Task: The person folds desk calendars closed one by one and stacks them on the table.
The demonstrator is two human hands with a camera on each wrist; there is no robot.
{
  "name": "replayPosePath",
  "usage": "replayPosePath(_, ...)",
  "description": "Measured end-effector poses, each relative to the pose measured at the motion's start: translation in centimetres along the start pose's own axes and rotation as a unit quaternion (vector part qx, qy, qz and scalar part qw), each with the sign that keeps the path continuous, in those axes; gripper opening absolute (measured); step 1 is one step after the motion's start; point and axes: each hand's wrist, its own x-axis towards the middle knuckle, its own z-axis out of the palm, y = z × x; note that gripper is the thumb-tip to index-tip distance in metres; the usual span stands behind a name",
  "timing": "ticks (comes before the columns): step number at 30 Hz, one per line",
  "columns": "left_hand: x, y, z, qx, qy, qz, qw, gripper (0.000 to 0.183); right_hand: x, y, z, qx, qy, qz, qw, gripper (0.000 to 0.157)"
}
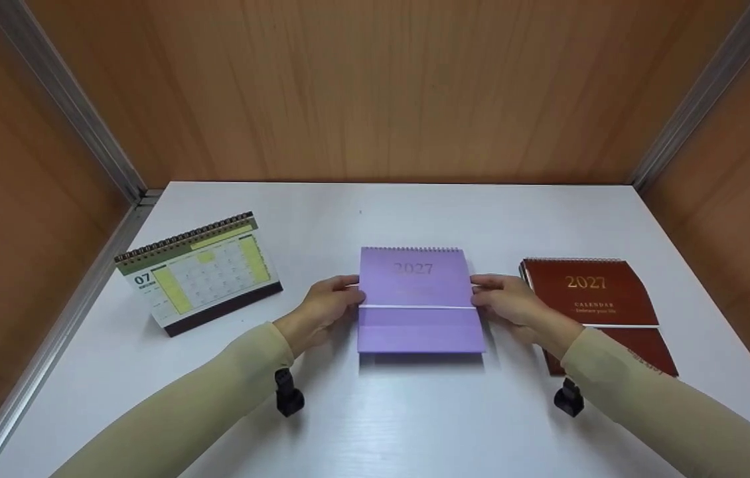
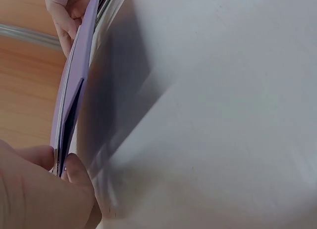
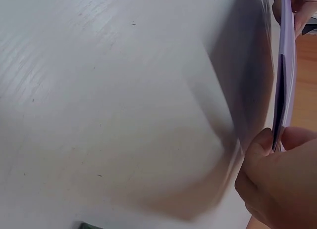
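A purple 2027 desk calendar point(image 1: 418, 328), spiral-bound along its top and circled by a white elastic band, is held between both hands at the middle of the table. My left hand point(image 1: 325, 307) pinches its left edge, thumb on the front cover and fingers behind. On the opposite edge my right hand point(image 1: 514, 302) pinches it likewise. Both wrist views show the purple calendar point(image 2: 74, 90) nearly edge-on, its lower side raised off the tabletop with a shadow beneath. In the right wrist view, thumb and fingers of the right hand point(image 3: 280, 174) close on its near edge.
An open desk calendar point(image 1: 206, 275) showing page 07 stands tilted at the left. To the right lies a dark red 2027 calendar point(image 1: 604, 299) with a white band, partly covered by my right forearm. Wooden panels point(image 1: 388, 86) enclose the white table point(image 1: 375, 425) at back and sides.
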Motion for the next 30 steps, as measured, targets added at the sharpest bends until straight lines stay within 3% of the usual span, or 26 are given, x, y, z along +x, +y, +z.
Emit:
replayPosePath(9, -0.3, 0.3, 0.3, -0.039, -0.028, 0.015, 0.9987, 0.053, -0.7, -0.4, -1.0, 0.022, -0.008, -0.031, 0.999, 0.059)
replayPosePath(15, -0.4, 0.6, 1.0, -0.049, -0.054, 0.056, 0.9957, 0.055, -0.9, -0.7, -2.1, 0.031, -0.007, -0.055, 0.998, 0.061)
replayPosePath(21, -0.3, 0.9, 2.2, -0.041, -0.067, 0.098, 0.9921, 0.055, -1.1, -0.5, -3.4, 0.027, 0.012, -0.067, 0.997, 0.057)
replayPosePath(30, 0.0, 1.7, 4.6, -0.016, -0.06, 0.105, 0.9926, 0.055, -2.0, -0.4, -5.8, 0.027, 0.028, -0.071, 0.997, 0.058)
